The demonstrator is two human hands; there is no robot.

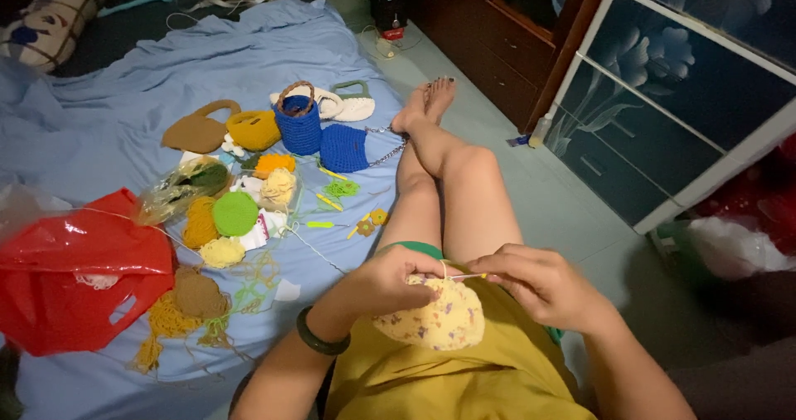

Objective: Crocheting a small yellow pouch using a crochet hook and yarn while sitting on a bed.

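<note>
Sitting on the floor, legs stretched out, a soft yellow crochet piece point(431, 316) resting on the lap. Left hand point(390, 283) pinching the top edge of the yellow piece, fingers closed tight on it. Right hand point(539, 283) just beside it, closed around a thin crochet hook point(466, 277) that pokes toward the left hand. Both hands close together, almost touching, right above the yellow piece. Most of the piece hanging down below the left hand, against the yellow clothes. A dark green bracelet point(322, 337) around the left wrist.

Off to the left, a blue sheet point(124, 97) spread out with lots of yarn things on it. A red plastic bag point(75, 279) near the left edge. A round green yarn circle point(235, 213) and tangled yellow yarn point(170, 316) well apart from the hands. Farther away, a small blue crochet basket point(298, 121) and a blue crochet pouch point(343, 148) side by side. A brown crochet bag point(197, 130) next to a yellow one point(254, 130). A white cabinet with dark flower drawers point(663, 97) over on the right.
</note>
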